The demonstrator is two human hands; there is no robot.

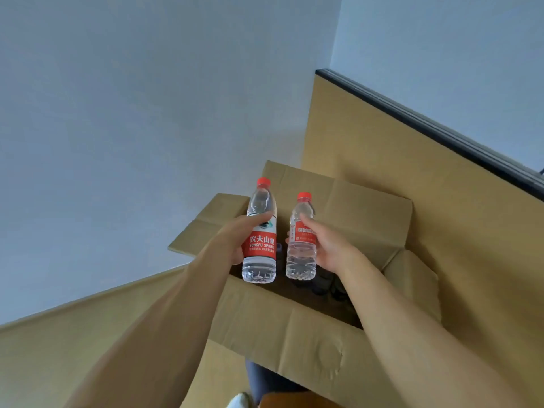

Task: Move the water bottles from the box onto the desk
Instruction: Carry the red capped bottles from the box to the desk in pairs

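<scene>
My left hand [232, 240] grips a tall clear water bottle [260, 254] with a red cap and a red and white label, held upright above the open cardboard box [294, 328]. My right hand [326, 245] grips a shorter clear bottle [301, 260] with a red cap and a red label, also upright, just to the right of the first. Both bottles hang over the box's opening. Dark shapes [323, 285] lie in the box's shadowed inside; what they are is not clear.
The box's flaps stand open on all sides. A tan floor or surface [59, 348] spreads to the left and behind the box. A dark-edged tan panel [412, 160] rises at the right against a pale wall [147, 113]. My leg and shoe [259, 387] show below the box.
</scene>
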